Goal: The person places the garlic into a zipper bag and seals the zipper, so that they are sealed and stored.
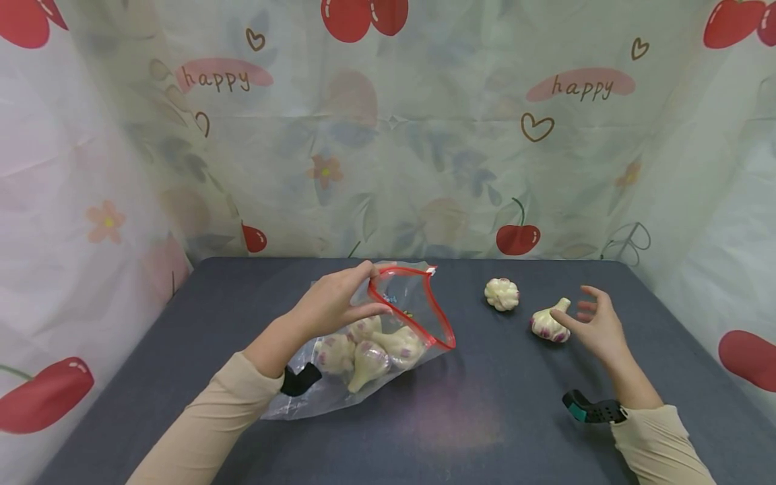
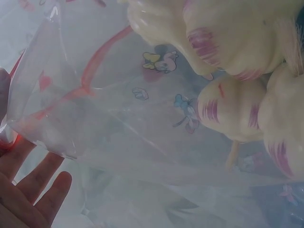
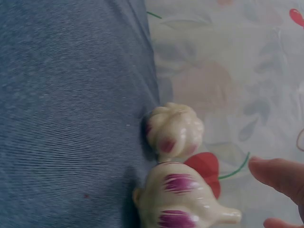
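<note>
At left, pinching the open bag (image 1: 418,300) with left hand (image 1: 333,296), at right spreading right hand (image 1: 601,330) near one garlic (image 1: 547,329), could spill bulbs (image 1: 371,360) by pinching loosely.

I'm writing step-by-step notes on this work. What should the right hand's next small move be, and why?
Probably close the right hand around the nearest garlic bulb: the hand is open right by it, the bulb lies outside the bag, and the left hand holds that bag open with other bulbs inside.
</note>
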Tool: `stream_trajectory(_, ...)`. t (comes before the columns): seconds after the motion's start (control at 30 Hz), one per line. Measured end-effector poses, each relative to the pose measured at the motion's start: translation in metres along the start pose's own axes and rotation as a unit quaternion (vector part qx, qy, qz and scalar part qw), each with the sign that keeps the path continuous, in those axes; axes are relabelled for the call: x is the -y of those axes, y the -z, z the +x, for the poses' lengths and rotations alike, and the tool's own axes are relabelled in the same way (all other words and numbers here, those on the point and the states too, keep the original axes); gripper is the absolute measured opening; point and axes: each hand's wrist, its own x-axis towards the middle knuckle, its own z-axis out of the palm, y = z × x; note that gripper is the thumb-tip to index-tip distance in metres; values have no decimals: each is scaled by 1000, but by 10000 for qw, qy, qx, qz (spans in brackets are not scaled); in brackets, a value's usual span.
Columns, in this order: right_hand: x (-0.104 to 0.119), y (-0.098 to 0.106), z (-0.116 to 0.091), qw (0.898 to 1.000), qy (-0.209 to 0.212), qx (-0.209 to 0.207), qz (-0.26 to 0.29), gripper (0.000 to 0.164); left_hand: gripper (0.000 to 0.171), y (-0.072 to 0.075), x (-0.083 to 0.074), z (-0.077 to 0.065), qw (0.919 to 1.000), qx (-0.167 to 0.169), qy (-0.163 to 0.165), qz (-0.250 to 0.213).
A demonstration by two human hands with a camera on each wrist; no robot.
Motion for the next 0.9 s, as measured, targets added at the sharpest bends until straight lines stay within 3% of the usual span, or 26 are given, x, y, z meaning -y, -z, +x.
stream_trajectory(0.13,-5,-4,2,9990,83,389,-208,89,40,0,0,0,10000,-18,-32,35)
stream_trajectory(0.43,-15,-8,6,9946,527,845,-289,92,40,0,0,0,10000,43,32,61)
stream_trajectory(0.9,-15,-15,8,9950,530,758,-376,93,40,1,-1,0,9999,75,75,38)
